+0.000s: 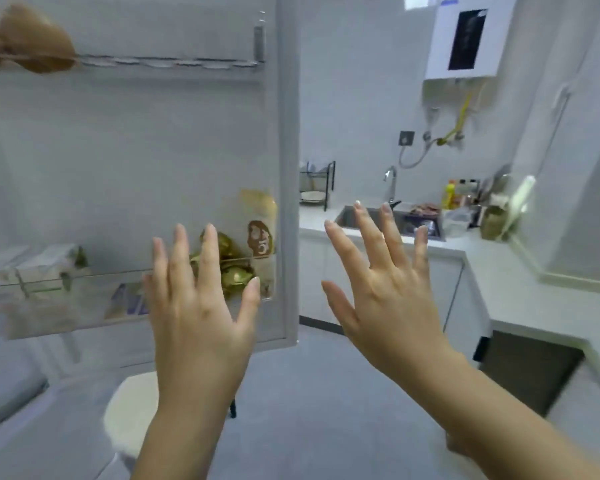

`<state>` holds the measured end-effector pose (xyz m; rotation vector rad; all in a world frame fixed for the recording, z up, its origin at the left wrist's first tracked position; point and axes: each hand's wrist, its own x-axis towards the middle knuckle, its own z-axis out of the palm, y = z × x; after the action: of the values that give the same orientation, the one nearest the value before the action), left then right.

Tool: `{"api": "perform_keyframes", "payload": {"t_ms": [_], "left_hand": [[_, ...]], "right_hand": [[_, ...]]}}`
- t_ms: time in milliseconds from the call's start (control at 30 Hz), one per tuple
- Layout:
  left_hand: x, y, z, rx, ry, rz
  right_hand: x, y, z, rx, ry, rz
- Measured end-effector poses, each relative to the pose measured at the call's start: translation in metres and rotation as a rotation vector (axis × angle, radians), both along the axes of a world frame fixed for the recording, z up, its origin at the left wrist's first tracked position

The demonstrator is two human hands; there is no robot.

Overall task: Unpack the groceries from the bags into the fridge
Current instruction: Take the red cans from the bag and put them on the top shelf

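Observation:
The open fridge door fills the left half of the head view. Its upper rack carries brown eggs at the far left. The lower door shelf holds gold-wrapped items, a bottle with a brown label and pale packets. My left hand is raised in front of that shelf with fingers spread, holding nothing. My right hand is raised beside the door's edge, fingers also spread and empty. No grocery bag is in view.
A white round stool stands on the grey floor below the door. Behind are a counter with a sink, a tap, a dish rack, bottles and jars, and a wall water heater.

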<state>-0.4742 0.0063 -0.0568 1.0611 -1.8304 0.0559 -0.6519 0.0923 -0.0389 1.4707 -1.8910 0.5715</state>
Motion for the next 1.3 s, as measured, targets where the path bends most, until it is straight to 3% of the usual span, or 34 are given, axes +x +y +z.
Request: {"api": "perform_keyframes", "payload": {"t_ms": [467,833,1033,1300], "left_hand": [[-0.275,0.171,-0.054,0.108,-0.333,-0.624],[-0.467,0.361,-0.069,0.043,-0.395,-1.103],[-0.524,0.457,-0.088,0.005,-0.435,-1.339],[-0.524,0.584,-0.141,-0.12,-0.621,-1.65]], "right_hand": [[-0.174,0.27,-0.067,0.123,-0.177,-0.809],[-0.263,0.463,-0.084,0.124,-0.244,-1.304],[-0.283,0.553,-0.11,0.099,-0.357,-1.517],[-0.244,0.668,-0.151,-0.023,-0.573,-1.848]]}}
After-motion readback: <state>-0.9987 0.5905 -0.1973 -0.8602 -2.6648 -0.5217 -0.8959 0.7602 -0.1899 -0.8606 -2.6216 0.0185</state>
